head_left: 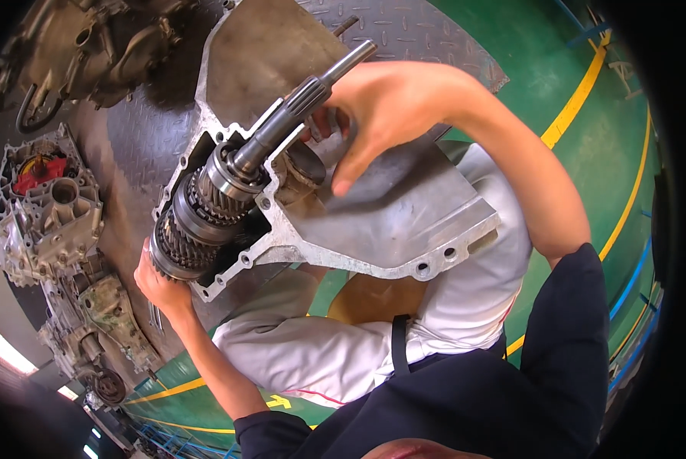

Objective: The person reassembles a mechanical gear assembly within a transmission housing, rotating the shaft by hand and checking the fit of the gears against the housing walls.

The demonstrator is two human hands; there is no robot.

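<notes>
Because the left hand (162, 288) is mostly hidden under the lowest dark steel gear (173, 262), I cannot tell whether its fingers are clamped there; I see only that it meets that end of the long grey steel shaft stacked with gears and bearings (268, 139). This shaft lies slantwise along the open recess of a flaring, pale grey cast-metal housing (373, 237), its slim tip jutting beyond the recess. The right hand (393, 111) arches beside the upper shaft, thumb apart from the curled fingers; from my remote seat I can't say whether they touch metal.

My worry is weight: if the left palm slipped, the gear end could drop and knock the housing's edge. A poorly seated bearing, which I cannot judge, might let everything roll and pinch fingers. The housing appears to overhang the dark chequered-steel tabletop (427, 38), so a hard push could tilt it.
</notes>
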